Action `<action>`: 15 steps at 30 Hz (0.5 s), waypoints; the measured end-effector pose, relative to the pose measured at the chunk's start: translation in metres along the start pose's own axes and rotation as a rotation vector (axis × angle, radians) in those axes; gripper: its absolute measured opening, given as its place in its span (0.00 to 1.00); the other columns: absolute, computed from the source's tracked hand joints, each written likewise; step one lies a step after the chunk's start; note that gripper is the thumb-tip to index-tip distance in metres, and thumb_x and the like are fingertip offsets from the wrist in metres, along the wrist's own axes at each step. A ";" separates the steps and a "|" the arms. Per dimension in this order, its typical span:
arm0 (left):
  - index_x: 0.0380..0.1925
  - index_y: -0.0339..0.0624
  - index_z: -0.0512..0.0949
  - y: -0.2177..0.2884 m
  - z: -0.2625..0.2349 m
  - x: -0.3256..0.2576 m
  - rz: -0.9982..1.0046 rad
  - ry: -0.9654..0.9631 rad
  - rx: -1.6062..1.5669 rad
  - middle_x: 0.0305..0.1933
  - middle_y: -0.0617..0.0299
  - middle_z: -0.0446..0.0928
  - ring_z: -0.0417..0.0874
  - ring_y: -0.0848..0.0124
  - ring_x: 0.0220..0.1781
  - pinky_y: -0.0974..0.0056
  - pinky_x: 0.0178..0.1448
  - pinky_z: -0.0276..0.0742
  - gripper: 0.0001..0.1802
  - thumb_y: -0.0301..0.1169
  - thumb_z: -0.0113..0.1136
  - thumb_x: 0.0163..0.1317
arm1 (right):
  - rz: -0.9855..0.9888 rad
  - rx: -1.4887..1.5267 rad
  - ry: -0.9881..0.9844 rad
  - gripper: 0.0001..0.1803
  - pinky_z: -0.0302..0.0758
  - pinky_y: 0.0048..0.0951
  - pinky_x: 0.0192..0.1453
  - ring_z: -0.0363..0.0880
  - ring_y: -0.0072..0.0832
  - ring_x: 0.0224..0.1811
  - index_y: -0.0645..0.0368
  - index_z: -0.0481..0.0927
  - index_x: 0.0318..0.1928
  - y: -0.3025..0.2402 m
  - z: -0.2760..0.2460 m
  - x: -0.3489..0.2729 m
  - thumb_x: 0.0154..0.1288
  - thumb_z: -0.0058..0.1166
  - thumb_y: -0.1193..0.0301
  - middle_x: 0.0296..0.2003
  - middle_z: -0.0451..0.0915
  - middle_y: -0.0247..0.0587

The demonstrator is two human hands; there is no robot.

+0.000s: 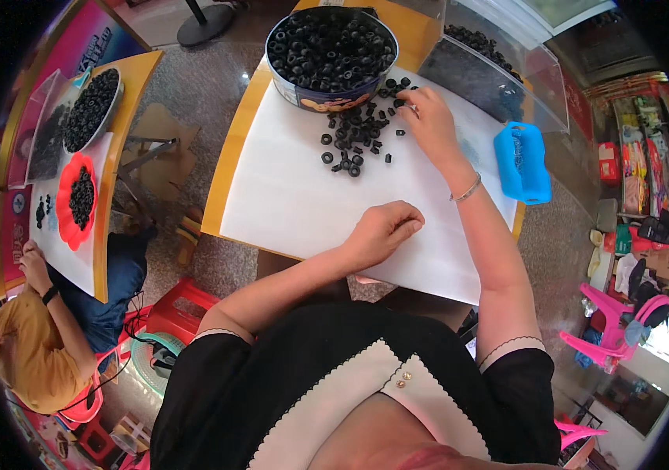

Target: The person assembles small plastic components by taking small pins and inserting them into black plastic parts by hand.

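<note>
A loose pile of small black ring-shaped parts (356,139) lies on the white sheet covering the table, in front of a big round tin (334,100) heaped with the same kind of parts. At the pile's right edge is my right hand (428,124), its fingers bent and their tips drawn together at the rings. Whatever it pinches is too small to make out. My left hand (384,233) rests low over the sheet near the front edge, thumb and fingers closed together. Its fingertips hide anything between them.
A blue plastic basket (524,164) stands at the table's right edge. Behind it is a clear bin (479,74) with black parts. At left, another person's hand (34,268) is by a second table, with a red dish (76,223) and a bowl (93,110) of black parts.
</note>
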State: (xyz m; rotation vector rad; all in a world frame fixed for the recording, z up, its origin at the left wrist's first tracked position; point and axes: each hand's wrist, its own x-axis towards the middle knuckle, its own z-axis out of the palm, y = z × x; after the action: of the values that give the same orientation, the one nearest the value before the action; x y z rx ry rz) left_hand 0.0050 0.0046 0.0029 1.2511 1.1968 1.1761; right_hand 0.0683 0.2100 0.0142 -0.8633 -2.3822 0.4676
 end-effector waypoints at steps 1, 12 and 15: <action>0.38 0.33 0.77 0.000 0.001 0.000 -0.005 -0.004 -0.005 0.27 0.66 0.74 0.72 0.79 0.29 0.71 0.36 0.72 0.08 0.28 0.56 0.65 | 0.007 -0.001 -0.005 0.11 0.71 0.33 0.43 0.74 0.36 0.37 0.60 0.80 0.41 0.002 0.003 0.000 0.58 0.55 0.73 0.33 0.75 0.42; 0.38 0.35 0.78 0.001 -0.007 0.009 -0.277 0.030 -0.527 0.33 0.62 0.78 0.76 0.74 0.32 0.69 0.38 0.74 0.10 0.31 0.53 0.68 | 0.468 0.652 -0.058 0.11 0.71 0.23 0.44 0.72 0.20 0.37 0.63 0.78 0.42 -0.042 -0.050 -0.057 0.56 0.57 0.78 0.35 0.75 0.31; 0.43 0.33 0.76 0.008 -0.011 0.022 -0.242 0.112 -0.636 0.36 0.61 0.79 0.77 0.75 0.34 0.70 0.42 0.76 0.13 0.33 0.51 0.69 | 0.349 0.536 0.042 0.11 0.72 0.25 0.45 0.75 0.25 0.38 0.62 0.78 0.40 -0.066 -0.061 -0.085 0.55 0.57 0.77 0.36 0.76 0.37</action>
State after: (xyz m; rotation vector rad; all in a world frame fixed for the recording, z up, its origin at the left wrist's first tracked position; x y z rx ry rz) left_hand -0.0051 0.0271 0.0110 0.5544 0.9111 1.3133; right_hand 0.1285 0.1126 0.0616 -1.0106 -1.9178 1.1479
